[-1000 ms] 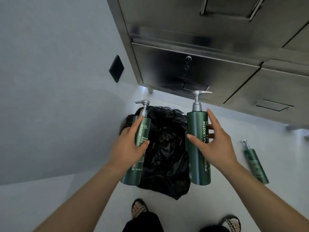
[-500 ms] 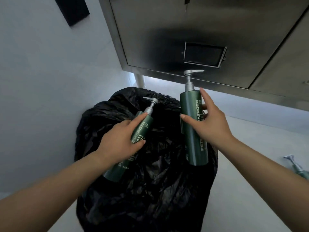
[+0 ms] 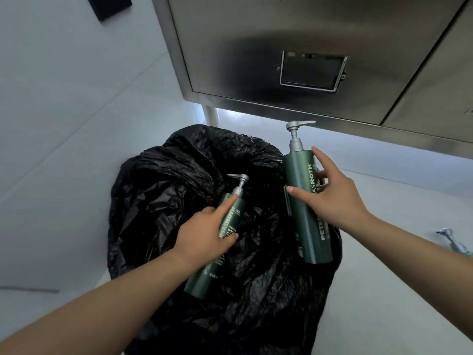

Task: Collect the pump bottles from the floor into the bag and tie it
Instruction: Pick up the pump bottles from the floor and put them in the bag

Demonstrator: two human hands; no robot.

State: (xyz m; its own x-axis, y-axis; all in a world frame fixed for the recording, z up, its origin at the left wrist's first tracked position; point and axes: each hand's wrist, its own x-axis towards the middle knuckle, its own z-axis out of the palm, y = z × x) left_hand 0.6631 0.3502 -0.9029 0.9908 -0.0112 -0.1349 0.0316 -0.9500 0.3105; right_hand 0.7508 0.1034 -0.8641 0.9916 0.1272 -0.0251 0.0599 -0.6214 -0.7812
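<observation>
- Over the black bag (image 3: 163,201), left hand (image 3: 204,234) gripped a tilted green pump bottle (image 3: 217,247), fingers wrapped round it.
- Right hand (image 3: 332,198) clasped 2nd bottle (image 3: 304,201) upright at bag's right edge (3rd pump (image 3: 450,239) on floor (image 3: 384,290), far right).

Left hand (image 3: 204,233) gripping tilted green bottle (image 3: 217,242), right hand (image 3: 330,198) gripping upright bottle (image 3: 305,208), over black bag (image 3: 158,201)

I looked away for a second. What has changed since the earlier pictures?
Both hands carried their bottles down over the black bag. The left hand tilted the smaller bottle into the opening. The right hand keeps the taller bottle upright. Neither grip released.
</observation>
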